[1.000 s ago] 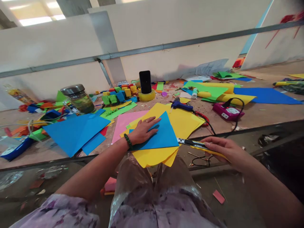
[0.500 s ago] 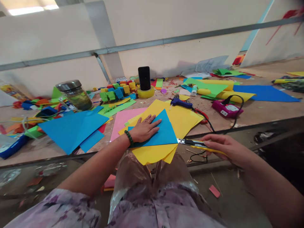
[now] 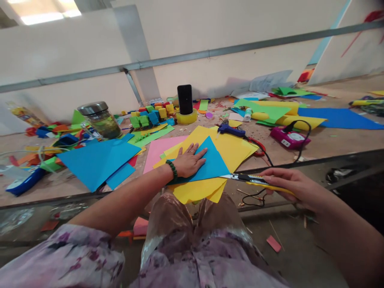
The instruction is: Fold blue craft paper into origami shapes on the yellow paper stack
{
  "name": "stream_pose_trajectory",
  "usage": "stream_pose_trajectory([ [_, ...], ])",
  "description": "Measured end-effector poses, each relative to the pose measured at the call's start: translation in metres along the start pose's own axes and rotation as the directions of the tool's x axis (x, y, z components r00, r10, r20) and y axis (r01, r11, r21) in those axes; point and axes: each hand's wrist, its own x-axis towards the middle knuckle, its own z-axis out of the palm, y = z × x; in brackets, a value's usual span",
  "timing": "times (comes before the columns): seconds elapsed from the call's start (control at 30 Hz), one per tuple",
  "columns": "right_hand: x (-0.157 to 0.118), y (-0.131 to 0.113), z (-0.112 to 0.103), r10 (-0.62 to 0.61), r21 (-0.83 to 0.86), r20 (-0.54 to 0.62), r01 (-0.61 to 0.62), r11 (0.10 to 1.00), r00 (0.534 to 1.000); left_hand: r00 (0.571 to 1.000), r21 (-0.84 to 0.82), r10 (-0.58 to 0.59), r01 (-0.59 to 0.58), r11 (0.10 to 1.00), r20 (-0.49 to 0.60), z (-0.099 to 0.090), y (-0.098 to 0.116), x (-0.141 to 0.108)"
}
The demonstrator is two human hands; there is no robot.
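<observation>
Your left hand (image 3: 189, 163) lies flat, hiding part of the blue triangle (image 3: 213, 164) atop yellow sheets (image 3: 198, 191); your right hand (image 3: 286, 183) grasps the cutter (image 3: 250, 179) at the triangle's right corner, its tip unclear; beyond the triangle, the littered table (image 3: 333, 141) runs back to a pale wall (image 3: 240, 24)

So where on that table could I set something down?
Mainly right of the purple socket box, between the far-right blue sheet and the table's front edge; a smaller, speckled patch lies between that box and the glue gun. Scraps crowd the jar, and stacked sheets fill the middle under the left hand.
</observation>
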Motion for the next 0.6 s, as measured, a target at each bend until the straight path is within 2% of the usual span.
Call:
stream_pose_trajectory([
  [0.13, -0.002, 0.007, -0.016, 0.029, 0.023, -0.026, -0.029, 0.999, 0.999, 1.0, -0.009, 0.011, -0.012, 1.0, -0.016, 0.003, 0.018, 0.017],
  [0.23, -0.004, 0.011, -0.02, 0.029, 0.029, -0.043, -0.028, 0.999, 0.999, 0.999, -0.013, 0.044, -0.045, 0.999, -0.012, 0.001, 0.025, 0.028],
  [0.3, -0.004, 0.013, -0.02, 0.039, 0.044, -0.04, -0.037, 0.998, 0.998, 0.997, -0.005, 0.08, -0.08, 0.997, 0.013, -0.004, 0.022, 0.031],
  [0.43, -0.002, 0.018, -0.022, 0.031, 0.059, -0.03, -0.029, 0.998, 0.999, 0.98, 0.045, 0.187, -0.191, 0.981, 0.069, -0.012, 0.004, 0.029],
  [0.6, 0.001, 0.016, -0.018, 0.015, 0.042, -0.036, -0.014, 0.999, 0.999, 0.971, 0.055, 0.238, -0.24, 0.969, 0.04, -0.01, -0.009, 0.025],
])
